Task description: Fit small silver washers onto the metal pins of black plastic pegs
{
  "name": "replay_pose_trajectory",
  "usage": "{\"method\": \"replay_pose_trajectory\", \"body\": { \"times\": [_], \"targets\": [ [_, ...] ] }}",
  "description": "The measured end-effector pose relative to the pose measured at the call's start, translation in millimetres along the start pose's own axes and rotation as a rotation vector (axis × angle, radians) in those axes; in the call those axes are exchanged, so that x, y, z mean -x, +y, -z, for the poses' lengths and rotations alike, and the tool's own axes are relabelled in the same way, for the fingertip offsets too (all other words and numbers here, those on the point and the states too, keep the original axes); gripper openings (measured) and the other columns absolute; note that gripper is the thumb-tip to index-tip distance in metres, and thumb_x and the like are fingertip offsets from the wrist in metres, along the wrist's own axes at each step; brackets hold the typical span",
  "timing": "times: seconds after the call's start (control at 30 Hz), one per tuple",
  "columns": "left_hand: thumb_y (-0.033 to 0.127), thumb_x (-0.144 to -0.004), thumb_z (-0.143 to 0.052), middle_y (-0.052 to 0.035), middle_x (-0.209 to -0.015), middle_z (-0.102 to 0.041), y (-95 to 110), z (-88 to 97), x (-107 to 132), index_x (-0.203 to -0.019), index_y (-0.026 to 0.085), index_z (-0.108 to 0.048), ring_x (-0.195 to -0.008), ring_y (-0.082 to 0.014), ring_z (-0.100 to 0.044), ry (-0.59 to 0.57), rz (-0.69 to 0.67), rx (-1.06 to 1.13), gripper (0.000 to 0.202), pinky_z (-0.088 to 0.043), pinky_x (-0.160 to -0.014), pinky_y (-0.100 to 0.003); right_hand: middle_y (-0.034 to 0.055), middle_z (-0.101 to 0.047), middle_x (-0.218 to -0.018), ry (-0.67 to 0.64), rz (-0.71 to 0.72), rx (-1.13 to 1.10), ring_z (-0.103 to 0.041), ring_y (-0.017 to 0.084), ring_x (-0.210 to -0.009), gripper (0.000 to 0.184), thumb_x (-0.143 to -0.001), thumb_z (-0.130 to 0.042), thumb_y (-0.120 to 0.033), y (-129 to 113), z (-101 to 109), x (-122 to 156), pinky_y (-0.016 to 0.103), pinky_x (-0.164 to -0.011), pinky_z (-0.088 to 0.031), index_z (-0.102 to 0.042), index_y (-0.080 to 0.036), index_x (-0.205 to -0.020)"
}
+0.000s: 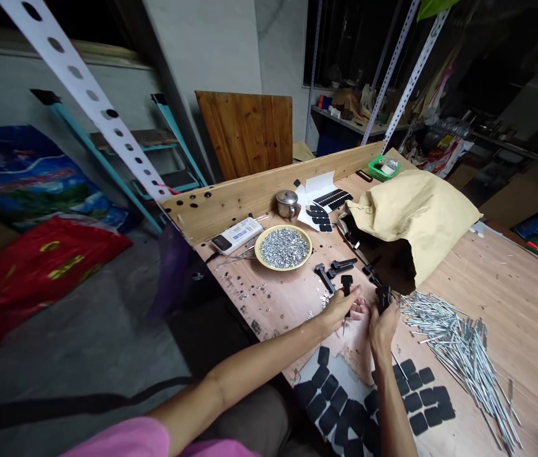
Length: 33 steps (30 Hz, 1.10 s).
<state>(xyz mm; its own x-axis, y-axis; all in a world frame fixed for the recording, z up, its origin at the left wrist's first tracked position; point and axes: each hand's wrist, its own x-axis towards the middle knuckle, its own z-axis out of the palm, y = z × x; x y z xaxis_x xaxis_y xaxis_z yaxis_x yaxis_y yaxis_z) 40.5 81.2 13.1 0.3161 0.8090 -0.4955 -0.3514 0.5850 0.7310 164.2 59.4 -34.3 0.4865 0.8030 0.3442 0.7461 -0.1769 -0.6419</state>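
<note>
My left hand (338, 312) is closed on a black plastic T-shaped piece (347, 284) with a square head, and a thin metal rod points down below the fingers. Close beside it, my right hand (383, 327) grips a black plastic piece (383, 297), possibly more than one; the palm hides the rest. A thin metal rod (399, 366) slants out below the right wrist. Just beyond my hands lie several similar black plastic pieces (340, 266). Small metal nuts (324, 298) are scattered to the left of my left hand.
A yellow bowl (257, 249) holds many small metal nuts. An open brown paper bag (421, 203) stands behind a pile of metal rods (464, 349). Black square pads (330, 387) cover the near edge. A white power bank (237, 235), metal pot (287, 202) and green basket (372, 169) line the back.
</note>
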Motion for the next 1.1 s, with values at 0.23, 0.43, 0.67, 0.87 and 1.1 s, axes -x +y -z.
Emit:
{"method": "replay_pose_trajectory", "body": {
  "times": [0.23, 0.43, 0.67, 0.87, 1.1],
  "targets": [
    [0.061, -0.069, -0.063, 0.0108, -0.045, -0.032, 26, 12.0, 8, -0.076, 0.015, -0.052, -0.034, -0.0015, -0.023, 0.021, -0.066, 0.287, 0.047, -0.014, -0.037, -0.016, 0.0319, -0.049, -0.121, 0.036, 0.004, 0.154, -0.041, 0.045, -0.114, 0.079, -0.077, -0.043, -0.062, -29, -2, 8, 0.058, -0.086, -0.033, -0.048, -0.001, -0.127],
    [0.061, -0.067, -0.065, 0.0091, -0.048, -0.035, 31, 16.3, 28, -0.075, 0.015, -0.051, -0.038, -0.0025, -0.028, 0.002, -0.108, 0.531, 0.049, -0.021, -0.04, -0.017, 0.0106, -0.069, -0.082, -0.416, 0.036, -0.18, -0.063, 0.023, -0.073, 0.055, -0.083, -0.036, -0.062, -56, 40, 66, 0.033, -0.065, -0.048, -0.064, -0.017, -0.097],
    [0.061, -0.07, -0.062, 0.0003, -0.066, -0.052, 5, 41.5, 88, -0.08, 0.013, -0.059, -0.061, -0.0105, -0.052, -0.206, 0.083, 0.288, 0.049, -0.045, -0.063, -0.027, 0.0062, -0.068, -0.069, -0.322, -0.104, -0.218, -0.061, 0.017, -0.053, 0.052, -0.079, -0.04, -0.066, -55, 71, 98, 0.026, -0.052, -0.046, -0.062, -0.019, -0.082],
    [0.025, -0.085, -0.057, -0.0101, -0.107, -0.062, -12, 79.5, 128, -0.096, 0.017, -0.066, -0.107, -0.023, -0.052, -0.281, -0.887, -0.936, 0.017, -0.039, -0.095, -0.039, 0.0042, -0.064, -0.063, -0.545, 0.06, -0.187, -0.058, 0.017, -0.053, 0.049, -0.079, -0.04, -0.065, -60, 88, 96, 0.025, -0.051, -0.044, -0.061, -0.021, -0.074],
    [0.016, -0.087, -0.049, -0.0044, -0.076, -0.068, -6, 95.4, 85, -0.091, 0.017, -0.069, -0.073, -0.0143, -0.061, -0.101, -1.08, -1.284, 0.02, -0.048, -0.065, -0.023, 0.0058, -0.065, -0.072, -0.628, 0.133, -0.144, -0.06, 0.017, -0.061, 0.048, -0.089, -0.031, -0.052, -55, 54, 73, 0.026, -0.057, -0.046, -0.062, -0.018, -0.081]
  ]
}}
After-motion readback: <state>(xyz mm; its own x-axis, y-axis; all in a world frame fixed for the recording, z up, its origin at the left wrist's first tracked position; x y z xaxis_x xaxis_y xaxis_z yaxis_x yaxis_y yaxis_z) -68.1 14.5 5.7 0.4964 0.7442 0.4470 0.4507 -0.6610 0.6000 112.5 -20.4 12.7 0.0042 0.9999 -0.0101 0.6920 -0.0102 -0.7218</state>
